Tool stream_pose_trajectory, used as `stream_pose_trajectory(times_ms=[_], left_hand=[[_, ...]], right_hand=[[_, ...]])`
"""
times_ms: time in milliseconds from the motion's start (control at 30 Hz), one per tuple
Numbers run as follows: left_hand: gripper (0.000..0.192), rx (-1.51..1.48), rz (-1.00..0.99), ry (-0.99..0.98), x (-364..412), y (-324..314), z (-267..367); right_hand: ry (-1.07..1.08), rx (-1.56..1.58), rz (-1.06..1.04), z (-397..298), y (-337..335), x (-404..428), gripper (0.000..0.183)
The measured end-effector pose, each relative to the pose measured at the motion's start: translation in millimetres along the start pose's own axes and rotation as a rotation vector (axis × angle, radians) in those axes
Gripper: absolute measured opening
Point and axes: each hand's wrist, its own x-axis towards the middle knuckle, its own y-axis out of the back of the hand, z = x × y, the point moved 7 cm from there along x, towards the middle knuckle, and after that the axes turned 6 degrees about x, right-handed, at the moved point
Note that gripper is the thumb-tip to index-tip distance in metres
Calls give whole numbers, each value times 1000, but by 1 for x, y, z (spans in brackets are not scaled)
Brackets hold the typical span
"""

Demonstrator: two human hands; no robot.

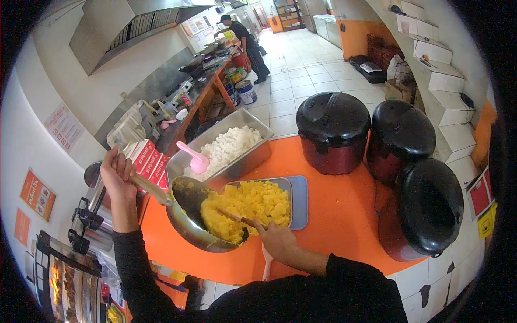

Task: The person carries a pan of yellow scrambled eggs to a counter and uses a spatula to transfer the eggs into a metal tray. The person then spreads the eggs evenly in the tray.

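Note:
My left hand (118,167) grips the wooden handle of a wok (185,230), which is tilted towards a rectangular metal tray (291,194). Yellow scrambled egg (258,198) fills the tray and lies in the wok's lower side. My right hand (278,241) holds a wooden-handled spatula (238,218), its far end in the egg. Under the tray is a blue-grey board or lid (299,202). Beside my right hand, a pale pink handle (267,262) lies partly hidden. Behind the wok, a deep steel pan (252,155) holds white rice (232,145) and a pink scoop (198,162).
Several black-lidded dark red rice cookers (334,133) stand on the right of the orange table (323,226). Red-and-white boxes (147,163) are at the left, near a metal appliance (97,222). A person (246,44) stands at the far stove counter.

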Motion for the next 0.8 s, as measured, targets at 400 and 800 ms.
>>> stream_pose_trajectory(times_ms=[400, 800], left_hand=[[30, -31, 41, 15, -8, 3, 11], [34, 12, 61, -17, -10, 8, 23]], right_hand=[[-20, -7, 29, -7, 12, -10, 60], [-76, 28, -13, 2, 47, -21, 58]])
